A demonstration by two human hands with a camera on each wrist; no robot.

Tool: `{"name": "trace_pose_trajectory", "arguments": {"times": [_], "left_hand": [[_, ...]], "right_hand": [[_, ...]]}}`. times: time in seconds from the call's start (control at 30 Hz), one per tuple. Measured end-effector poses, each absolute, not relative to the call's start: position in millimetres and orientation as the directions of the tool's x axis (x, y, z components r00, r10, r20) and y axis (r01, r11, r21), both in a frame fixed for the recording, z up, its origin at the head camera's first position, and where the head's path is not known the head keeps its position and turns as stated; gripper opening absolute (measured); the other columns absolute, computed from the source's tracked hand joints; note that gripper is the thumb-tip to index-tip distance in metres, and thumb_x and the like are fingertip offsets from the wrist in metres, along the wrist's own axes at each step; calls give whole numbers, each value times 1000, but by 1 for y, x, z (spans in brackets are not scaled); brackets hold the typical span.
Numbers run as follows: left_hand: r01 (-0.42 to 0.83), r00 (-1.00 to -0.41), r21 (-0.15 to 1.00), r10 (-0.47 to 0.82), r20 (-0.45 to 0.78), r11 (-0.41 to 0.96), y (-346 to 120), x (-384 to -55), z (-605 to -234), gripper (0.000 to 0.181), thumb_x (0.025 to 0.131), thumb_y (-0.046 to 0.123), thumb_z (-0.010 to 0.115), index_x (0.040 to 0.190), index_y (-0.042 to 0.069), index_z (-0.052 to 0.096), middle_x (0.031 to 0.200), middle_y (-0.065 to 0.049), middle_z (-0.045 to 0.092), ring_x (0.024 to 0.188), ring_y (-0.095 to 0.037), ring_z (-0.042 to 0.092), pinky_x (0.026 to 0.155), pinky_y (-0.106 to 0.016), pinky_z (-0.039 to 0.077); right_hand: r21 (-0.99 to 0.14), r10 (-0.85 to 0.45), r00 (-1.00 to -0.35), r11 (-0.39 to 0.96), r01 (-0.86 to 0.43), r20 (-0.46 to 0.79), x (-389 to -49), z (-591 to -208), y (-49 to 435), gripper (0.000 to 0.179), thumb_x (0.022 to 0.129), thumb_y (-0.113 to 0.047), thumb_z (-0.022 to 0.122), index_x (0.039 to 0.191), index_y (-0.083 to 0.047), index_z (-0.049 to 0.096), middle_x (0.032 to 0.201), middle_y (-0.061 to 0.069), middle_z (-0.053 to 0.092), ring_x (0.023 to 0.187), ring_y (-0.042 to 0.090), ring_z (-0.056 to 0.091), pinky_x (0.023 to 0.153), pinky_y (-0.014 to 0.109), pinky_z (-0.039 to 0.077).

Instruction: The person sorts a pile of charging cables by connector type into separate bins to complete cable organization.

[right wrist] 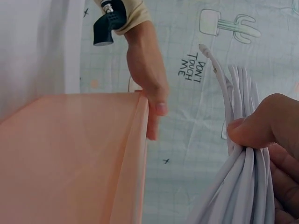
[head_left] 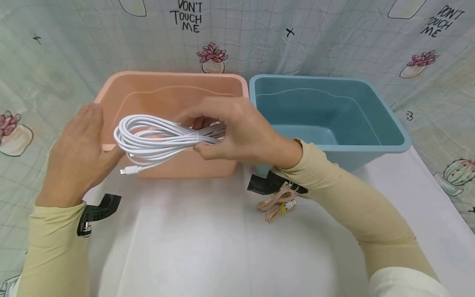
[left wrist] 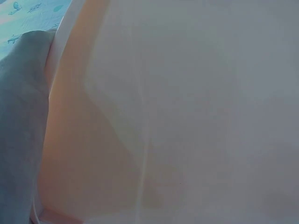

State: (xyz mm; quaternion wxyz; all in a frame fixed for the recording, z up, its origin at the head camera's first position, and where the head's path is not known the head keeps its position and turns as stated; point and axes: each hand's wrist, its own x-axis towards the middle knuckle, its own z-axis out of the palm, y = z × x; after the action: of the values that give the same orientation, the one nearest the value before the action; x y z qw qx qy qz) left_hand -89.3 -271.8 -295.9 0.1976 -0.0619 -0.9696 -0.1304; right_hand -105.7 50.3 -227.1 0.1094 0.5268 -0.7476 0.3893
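Note:
My right hand (head_left: 241,130) pinches a coiled white charging cable (head_left: 148,138) at its gathered middle, above the front rim of the peach bin (head_left: 170,75). The loops spread to the left, and one white plug (head_left: 130,169) hangs from them. In the right wrist view, the thumb presses across the cable (right wrist: 247,182). My left hand (head_left: 72,154) rests on the left side of the peach bin, its fingers straight along the rim and the thumb at the front corner. The left wrist view shows mostly the bin's wall (left wrist: 93,154).
A blue bin (head_left: 356,147) stands right of the peach one. On the white table (head_left: 193,247), a pinkish cable bundle (head_left: 275,206) with a yellow tag lies in front of the blue bin, partly under my right forearm. A printed curtain (head_left: 252,45) hangs behind.

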Motion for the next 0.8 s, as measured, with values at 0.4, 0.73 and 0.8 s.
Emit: {"name": "trace_pose_trajectory", "arguments": {"times": [0.4,0.73,0.8], "left_hand": [[176,-928,276,66,366,945,-273,-88,-296,85,87,60,57,140,-4,36,153,-27,35,149,-39,26,112,-68,27],[209,-905,253,88,417,945,-274,-89,-297,81,86,62,58,128,-6,41,136,-31,48,143,-42,35,105,-69,32],[212,-903,258,88,421,943,-274,-89,-297,82,84,63,60,124,-6,42,135,-31,49,143,-42,35,104,-69,32]], "right_hand": [[-511,-696,-461,157,-845,550,-123,-226,46,31,76,-7,75,107,-6,71,101,0,72,85,0,61,81,17,54],[-471,-664,-486,222,-854,569,-136,-221,43,32,74,-6,73,106,-9,73,98,-3,71,85,0,62,81,15,54],[-504,-663,-520,241,-829,538,-137,-219,42,32,75,-6,72,107,-9,72,99,-3,71,87,0,61,83,15,54]]}}
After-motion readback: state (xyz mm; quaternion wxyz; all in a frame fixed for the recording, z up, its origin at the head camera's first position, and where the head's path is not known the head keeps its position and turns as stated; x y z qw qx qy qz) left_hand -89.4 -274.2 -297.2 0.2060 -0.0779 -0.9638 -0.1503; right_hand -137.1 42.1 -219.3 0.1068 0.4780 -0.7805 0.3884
